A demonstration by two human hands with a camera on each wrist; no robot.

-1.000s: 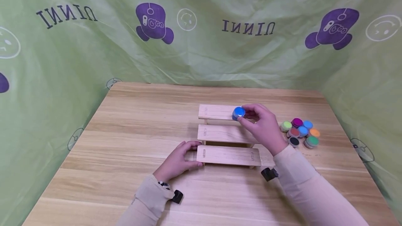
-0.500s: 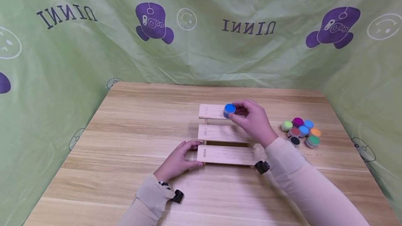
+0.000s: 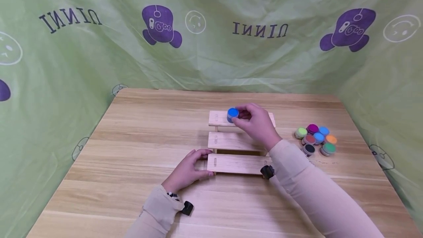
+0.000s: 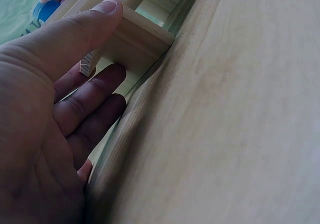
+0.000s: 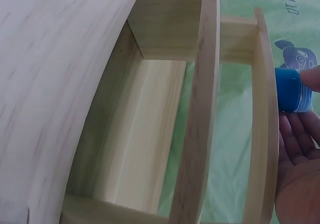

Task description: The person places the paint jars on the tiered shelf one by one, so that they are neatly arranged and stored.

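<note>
A three-step wooden display stand [image 3: 238,163] stands on the table. My left hand [image 3: 187,172] holds the left end of its lowest step. In the left wrist view, the thumb [image 4: 102,16] lies against the step's edge and the other fingers are at its side panel. My right hand [image 3: 259,123] pinches a small blue paint jar [image 3: 232,114] between thumb and fingers over the left part of the top step. The jar is upright, blue end up. In the right wrist view, the jar [image 5: 287,90] appears to touch the top step [image 5: 267,114].
Several small paint jars [image 3: 318,137] with differently coloured tops are grouped on the wooden table [image 3: 132,139], right of the stand. A green printed cloth [image 3: 214,58] hangs behind and along both sides of the table.
My right hand has carried the blue paint jar leftward along the top step, from its right-middle part to its left part. The left hand and the stand have stayed in place.
</note>
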